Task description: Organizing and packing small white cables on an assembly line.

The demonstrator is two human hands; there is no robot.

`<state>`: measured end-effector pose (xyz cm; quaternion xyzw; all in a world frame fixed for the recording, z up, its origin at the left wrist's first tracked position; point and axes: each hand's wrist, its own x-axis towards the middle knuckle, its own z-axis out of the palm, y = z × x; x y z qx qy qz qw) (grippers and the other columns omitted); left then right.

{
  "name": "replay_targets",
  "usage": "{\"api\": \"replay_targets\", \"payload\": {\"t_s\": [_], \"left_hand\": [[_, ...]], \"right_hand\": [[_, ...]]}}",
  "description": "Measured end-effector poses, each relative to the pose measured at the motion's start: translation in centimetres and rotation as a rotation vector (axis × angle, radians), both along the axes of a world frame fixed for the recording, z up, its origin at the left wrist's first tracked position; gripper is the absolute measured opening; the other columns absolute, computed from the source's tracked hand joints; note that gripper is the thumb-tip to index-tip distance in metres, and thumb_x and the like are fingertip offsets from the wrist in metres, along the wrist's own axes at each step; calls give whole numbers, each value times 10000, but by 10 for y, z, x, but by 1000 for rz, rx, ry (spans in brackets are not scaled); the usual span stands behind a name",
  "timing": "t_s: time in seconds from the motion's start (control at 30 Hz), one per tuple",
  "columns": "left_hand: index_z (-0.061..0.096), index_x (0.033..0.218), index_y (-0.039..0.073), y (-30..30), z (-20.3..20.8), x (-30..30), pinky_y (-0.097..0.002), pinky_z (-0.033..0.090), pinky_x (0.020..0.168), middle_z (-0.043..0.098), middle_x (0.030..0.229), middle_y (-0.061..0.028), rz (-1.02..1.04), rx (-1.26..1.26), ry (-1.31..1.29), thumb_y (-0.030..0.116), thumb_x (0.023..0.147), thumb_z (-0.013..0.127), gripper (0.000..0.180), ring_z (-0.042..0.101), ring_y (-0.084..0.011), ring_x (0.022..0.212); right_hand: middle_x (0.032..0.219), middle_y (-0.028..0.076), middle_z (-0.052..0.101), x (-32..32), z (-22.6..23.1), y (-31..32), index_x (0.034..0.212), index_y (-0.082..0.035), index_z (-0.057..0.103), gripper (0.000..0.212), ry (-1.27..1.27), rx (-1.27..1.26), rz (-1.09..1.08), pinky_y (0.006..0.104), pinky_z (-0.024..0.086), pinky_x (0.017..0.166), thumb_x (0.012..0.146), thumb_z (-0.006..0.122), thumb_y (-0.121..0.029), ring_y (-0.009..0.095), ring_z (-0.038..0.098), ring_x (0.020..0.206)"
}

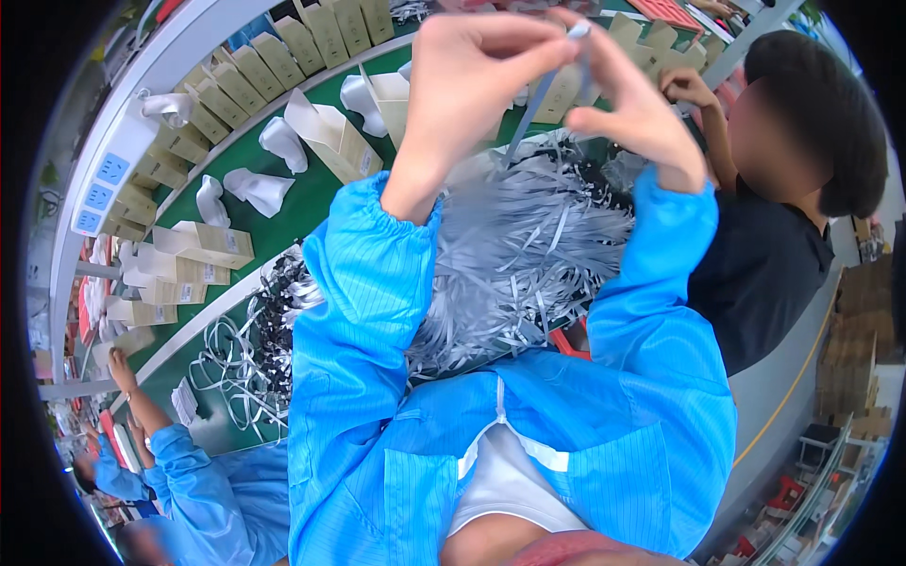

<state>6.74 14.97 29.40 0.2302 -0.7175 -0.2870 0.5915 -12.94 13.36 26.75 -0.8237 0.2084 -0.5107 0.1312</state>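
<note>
My left hand (462, 85) is raised over the table, its thumb and forefinger pinched on a narrow grey strap (528, 121) that slants down towards the pile. My right hand (632, 108) is level with it on the right. Its bent fingers meet the left fingertips at the strap's upper end, while its thumb stands apart lower down. A small whitish bit (578, 31) shows where the fingertips meet. Below both hands lies a large heap of grey straps (519, 255) with dark ends.
Open beige boxes (335, 141) and white wrapped pieces (260, 191) stand on the green table (288, 215). Loose pale straps (236, 363) lie at the left. A co-worker in black (769, 255) is close on my right; another in blue (217, 491) works at lower left.
</note>
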Motion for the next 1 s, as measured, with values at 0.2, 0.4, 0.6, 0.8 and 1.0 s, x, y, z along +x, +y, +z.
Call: {"api": "replay_targets", "payload": {"t_s": [0.2,0.4,0.6,0.8,1.0], "left_hand": [[724,934,-24,29,62,22,-266,521,707,714,880,-74,192,-130,561,70,899,725,100,656,-129,754],[677,1132,-9,33,2,108,-315,532,835,729,937,-97,660,-98,257,212,818,821,410,687,-179,861],[526,1262,15,16,-25,58,-371,463,1003,577,1258,-145,329,-312,-183,319,782,863,661,599,-253,1142],[553,1227,8,-25,-92,24,-316,498,921,612,1056,-144,-571,595,-400,340,929,714,475,623,-225,1088],[558,1028,18,-8,-133,1,-242,433,604,595,936,-53,-617,571,602,439,1063,426,442,564,-114,738]], "right_hand": [[953,47,641,24,-1,-12,1150,-15,605,319,317,662,569,300,496,839,991,625,-290,142,623,915],[789,-19,570,-8,22,-10,910,-40,639,353,-66,1020,614,250,449,660,1051,507,-335,86,525,713],[741,-45,526,39,31,-14,953,-29,609,278,399,181,221,201,421,633,1037,556,-289,50,511,721],[753,-32,573,14,52,-24,1024,-17,648,262,528,443,149,219,452,651,1008,609,-276,73,558,726],[842,22,683,7,6,1,1074,-15,679,200,-27,561,33,220,489,669,971,661,-186,92,643,756]]}}
